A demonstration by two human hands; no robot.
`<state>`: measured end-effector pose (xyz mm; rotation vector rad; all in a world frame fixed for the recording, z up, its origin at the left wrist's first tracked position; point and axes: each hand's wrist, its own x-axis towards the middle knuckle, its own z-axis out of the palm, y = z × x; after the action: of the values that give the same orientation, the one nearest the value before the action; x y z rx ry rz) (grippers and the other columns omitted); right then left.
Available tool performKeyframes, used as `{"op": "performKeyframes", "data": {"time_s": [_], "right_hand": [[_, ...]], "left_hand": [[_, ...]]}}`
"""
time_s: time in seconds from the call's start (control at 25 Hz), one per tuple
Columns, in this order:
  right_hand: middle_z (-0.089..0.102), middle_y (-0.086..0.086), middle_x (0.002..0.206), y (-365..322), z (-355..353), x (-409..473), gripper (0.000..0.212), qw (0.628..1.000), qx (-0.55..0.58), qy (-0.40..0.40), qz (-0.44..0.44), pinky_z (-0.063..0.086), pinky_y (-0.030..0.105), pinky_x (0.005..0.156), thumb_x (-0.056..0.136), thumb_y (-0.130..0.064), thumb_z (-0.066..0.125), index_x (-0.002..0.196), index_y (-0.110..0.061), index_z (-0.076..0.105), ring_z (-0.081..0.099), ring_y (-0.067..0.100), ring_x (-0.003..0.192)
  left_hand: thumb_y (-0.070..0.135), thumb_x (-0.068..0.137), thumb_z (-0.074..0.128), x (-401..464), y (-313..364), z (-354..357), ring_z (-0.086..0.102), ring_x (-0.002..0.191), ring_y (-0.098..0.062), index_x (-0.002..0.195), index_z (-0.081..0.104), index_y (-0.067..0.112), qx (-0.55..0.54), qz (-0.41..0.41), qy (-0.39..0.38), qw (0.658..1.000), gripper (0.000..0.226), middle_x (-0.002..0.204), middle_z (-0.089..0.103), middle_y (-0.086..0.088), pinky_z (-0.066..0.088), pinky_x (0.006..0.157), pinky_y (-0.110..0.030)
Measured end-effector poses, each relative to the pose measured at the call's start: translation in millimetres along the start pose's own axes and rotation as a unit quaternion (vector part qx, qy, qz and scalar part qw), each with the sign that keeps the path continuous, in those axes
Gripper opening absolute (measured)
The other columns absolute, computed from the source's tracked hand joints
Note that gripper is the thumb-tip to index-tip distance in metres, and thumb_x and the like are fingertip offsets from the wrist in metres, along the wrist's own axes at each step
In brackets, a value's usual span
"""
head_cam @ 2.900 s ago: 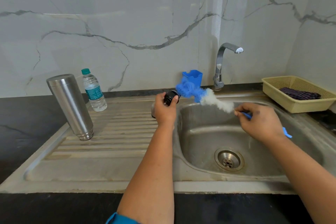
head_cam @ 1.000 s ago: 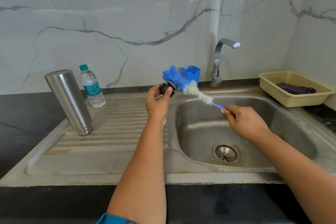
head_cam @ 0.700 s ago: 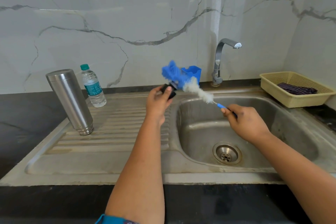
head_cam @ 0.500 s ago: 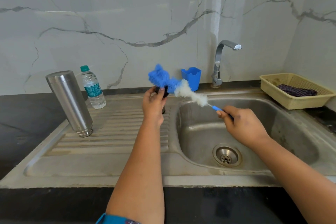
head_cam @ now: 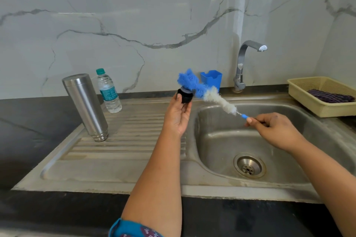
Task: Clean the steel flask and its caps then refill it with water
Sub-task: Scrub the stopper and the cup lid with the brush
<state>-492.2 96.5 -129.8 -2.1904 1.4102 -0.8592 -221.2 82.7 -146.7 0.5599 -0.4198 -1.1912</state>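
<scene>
While the left hand [head_cam: 178,115] pinches the black cap [head_cam: 185,95], now raised from the sink rim, the right hand [head_cam: 277,131] grips the brush [head_cam: 204,90] scrubbing it; steel flask [head_cam: 85,106] waits far left, unwashed.

My left hand [head_cam: 178,116] — palm up, raised, fingertips pinching a black cap [head_cam: 185,96]. My right hand [head_cam: 277,131] — fingers curled round a brush handle [head_cam: 245,116], forearm extended.

Tall brushed-steel flask [head_cam: 85,106]: satin metal, smooth. Ribbed stainless sink [head_cam: 115,159]: dull, stained. Clear plastic water bottle [head_cam: 108,91]: glossy. Blue-and-white bottle brush [head_cam: 202,90]: fluffy bristles. Black round cap [head_cam: 185,95]: matt plastic. Marble-look wall [head_cam: 134,15]: polished.
</scene>
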Motion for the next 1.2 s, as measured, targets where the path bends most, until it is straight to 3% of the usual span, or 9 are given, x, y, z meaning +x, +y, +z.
{"op": "performKeyframes", "data": {"time_s": [0.24,0.4,0.52,0.68,0.76,0.84,0.96,1.08,1.2], "right_hand": [[0.043,-0.003,0.049,-8.5,-2.5,-3.2,0.033,0.999,-0.037,-0.027,-0.014,0.036,0.025,0.052,0.093,-0.039,0.056,0.087,-0.014,0.077,0.041,0.012,0.049],[0.046,-0.001,0.052,-7.1,-0.7,1.5,0.039,0.999,-0.051,0.017,0.005,0.035,0.024,0.050,0.096,-0.038,0.053,0.089,-0.006,0.074,0.043,0.012,0.051],[0.059,0.000,0.063,1.2,-2.7,0.4,0.034,0.995,-0.073,0.063,-0.006,0.043,0.029,0.055,0.095,-0.039,0.053,0.092,-0.011,0.073,0.053,0.013,0.061],[0.066,0.001,0.072,13.9,-8.0,-0.7,0.021,0.990,-0.063,0.115,-0.045,0.049,0.034,0.064,0.094,-0.030,0.058,0.099,-0.014,0.070,0.060,0.020,0.068],[0.067,-0.006,0.072,12.0,-5.3,-2.9,0.012,0.991,-0.032,0.090,-0.093,0.046,0.025,0.064,0.092,-0.021,0.062,0.100,-0.017,0.070,0.061,0.009,0.069],[0.069,-0.009,0.071,9.9,-1.5,-4.4,0.021,0.991,0.003,0.049,-0.124,0.044,0.016,0.070,0.090,-0.017,0.064,0.109,-0.026,0.066,0.063,0.006,0.075],[0.071,-0.011,0.069,17.4,-6.8,-1.3,0.021,0.996,0.045,-0.007,-0.073,0.047,0.020,0.076,0.089,-0.020,0.066,0.108,-0.031,0.066,0.064,0.000,0.077],[0.070,-0.009,0.066,24.9,-10.1,2.0,0.019,0.998,0.042,0.008,-0.044,0.051,0.027,0.075,0.087,-0.022,0.069,0.105,-0.031,0.069,0.065,0.003,0.071],[0.069,-0.008,0.063,20.4,-2.3,1.5,0.021,0.997,0.046,0.012,-0.060,0.050,0.025,0.073,0.088,-0.019,0.069,0.104,-0.031,0.069,0.065,0.004,0.070]], "left_hand": [[0.023,0.102,0.051,14.2,7.1,-9.5,0.062,0.114,-0.021,0.133,0.053,0.005,-0.041,0.054,0.039,0.997,0.037,0.127,0.064,-0.013,0.050,0.093,-0.027],[0.016,0.097,0.060,11.5,3.2,-4.5,0.064,0.097,-0.015,0.115,0.060,0.014,0.079,0.059,0.042,0.994,0.018,0.109,0.068,-0.006,0.050,0.076,-0.019],[0.005,0.084,0.074,9.9,3.2,-2.7,0.064,0.098,-0.019,0.123,0.059,0.003,0.136,0.086,0.085,0.983,0.042,0.107,0.068,-0.009,0.049,0.078,-0.022],[-0.004,0.073,0.080,6.6,5.8,-5.6,0.065,0.090,-0.014,0.115,0.065,0.009,0.254,0.158,0.140,0.944,0.046,0.102,0.068,-0.005,0.051,0.071,-0.017],[-0.006,0.073,0.078,3.2,4.8,-2.5,0.066,0.091,-0.013,0.115,0.063,0.018,0.289,0.178,0.120,0.933,0.051,0.105,0.068,-0.005,0.054,0.075,-0.019],[-0.006,0.073,0.077,2.1,4.5,-2.0,0.065,0.094,-0.011,0.120,0.059,0.021,0.329,0.195,0.120,0.916,0.057,0.110,0.066,-0.003,0.054,0.080,-0.021],[-0.003,0.070,0.082,1.7,8.4,-8.1,0.063,0.100,-0.008,0.123,0.058,0.017,0.365,0.229,0.147,0.890,0.062,0.112,0.064,0.005,0.052,0.087,-0.020],[-0.001,0.069,0.083,-1.2,9.1,-7.8,0.063,0.093,0.000,0.113,0.063,0.022,0.437,0.249,0.115,0.857,0.054,0.106,0.066,0.006,0.051,0.083,-0.013],[0.003,0.066,0.085,0.3,2.2,-5.1,0.066,0.097,-0.007,0.113,0.067,0.020,0.508,0.244,0.089,0.821,0.053,0.106,0.069,0.006,0.053,0.086,-0.020]]}}
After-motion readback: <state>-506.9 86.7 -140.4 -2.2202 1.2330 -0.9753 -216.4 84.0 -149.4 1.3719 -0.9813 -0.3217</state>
